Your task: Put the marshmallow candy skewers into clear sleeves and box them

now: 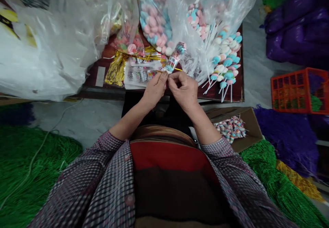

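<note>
My left hand [155, 88] is closed on the gathered lower end of a clear printed bag [174, 57] of pink, blue and white candies, a wrapped marshmallow lollipop by its look. The bag tilts up and to the right over the table edge. Right beside it, my right hand [183, 88] pinches at the same neck, where a gold twist tie [178, 69] shows by the fingers. The fingertips partly hide the tie and the stick. Under and left of the hands lie flat printed bags [140, 74] and a bundle of gold twist ties [115, 68].
Unwrapped marshmallow skewers [227, 61] lie at the table's right end. Large plastic bags of marshmallows [155, 19] line the back. A carton [250, 128] of wrapped candies stands below right, near an orange crate [299, 91]. Green strands [38, 173] cover the floor at left.
</note>
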The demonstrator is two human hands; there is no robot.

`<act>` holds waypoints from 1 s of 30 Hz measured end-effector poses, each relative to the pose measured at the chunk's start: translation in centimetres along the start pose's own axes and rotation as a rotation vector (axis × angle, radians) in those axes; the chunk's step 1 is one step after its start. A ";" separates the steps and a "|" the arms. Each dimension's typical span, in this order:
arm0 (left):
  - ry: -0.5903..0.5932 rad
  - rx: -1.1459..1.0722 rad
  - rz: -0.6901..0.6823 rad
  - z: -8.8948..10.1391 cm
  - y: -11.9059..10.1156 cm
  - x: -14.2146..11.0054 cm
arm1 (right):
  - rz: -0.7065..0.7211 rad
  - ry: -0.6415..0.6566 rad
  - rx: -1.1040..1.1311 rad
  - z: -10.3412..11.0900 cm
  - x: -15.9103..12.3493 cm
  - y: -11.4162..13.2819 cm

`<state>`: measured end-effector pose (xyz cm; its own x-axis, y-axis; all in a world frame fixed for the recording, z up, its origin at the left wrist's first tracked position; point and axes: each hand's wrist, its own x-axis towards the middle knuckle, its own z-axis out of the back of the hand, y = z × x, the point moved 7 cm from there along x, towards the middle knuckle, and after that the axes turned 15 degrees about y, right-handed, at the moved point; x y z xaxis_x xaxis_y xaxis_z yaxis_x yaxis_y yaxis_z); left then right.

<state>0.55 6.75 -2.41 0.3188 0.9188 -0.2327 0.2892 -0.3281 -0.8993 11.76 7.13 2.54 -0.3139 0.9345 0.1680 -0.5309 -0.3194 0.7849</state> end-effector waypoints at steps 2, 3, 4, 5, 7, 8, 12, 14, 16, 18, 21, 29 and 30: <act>-0.032 -0.038 -0.024 0.1 -0.3 -0.1 | 0.001 -0.005 0.057 0.1 -0.1 -0.1; -0.037 -0.059 -0.037 0.1 -0.6 -0.1 | -0.008 -0.007 0.097 0.2 -0.2 -0.2; -0.031 -0.078 -0.037 0.0 -0.7 -0.1 | -0.026 -0.009 0.145 0.3 -0.3 -0.5; -0.017 -0.096 -0.034 -0.2 -0.8 -0.1 | -0.049 -0.004 0.200 0.2 -0.3 -0.8; 0.020 -0.133 -0.015 -0.6 -0.9 -0.2 | -0.096 0.020 0.329 0.0 -0.4 -1.6; 0.039 -0.154 -0.002 -0.8 -0.9 -0.2 | -0.115 0.035 0.393 -0.3 -0.4 -1.9; 0.150 -0.220 0.082 -2.0 -1.0 -0.7 | -0.113 0.072 0.509 -0.8 -0.7 -2.8; 0.230 -0.250 0.141 -2.8 -1.0 -1.1 | -0.088 0.045 0.496 -0.7 -0.9 -3.0; 0.301 -0.303 0.203 -3.5 -1.0 -1.6 | -0.080 0.027 0.503 -0.6 -1.1 -3.2; 0.361 -0.371 0.260 -4.0 -0.9 -2.0 | -0.081 0.045 0.559 -0.6 -1.1 -3.4; 0.466 -0.450 0.356 -4.7 -0.8 -2.6 | -0.055 0.130 0.675 -0.6 -1.1 -3.5; 0.518 -0.568 0.439 -5.7 -0.3 -3.1 | -0.027 0.292 0.843 -1.3 -0.8 -4.1; 0.497 -0.581 0.428 -5.7 -0.2 -2.9 | -0.022 0.234 0.837 -1.2 -0.7 -4.2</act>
<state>4.69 2.88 0.59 0.8225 0.5337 -0.1967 0.4257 -0.8069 -0.4095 13.30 7.66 -1.60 -0.5132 0.8532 0.0927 0.1859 0.0051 0.9826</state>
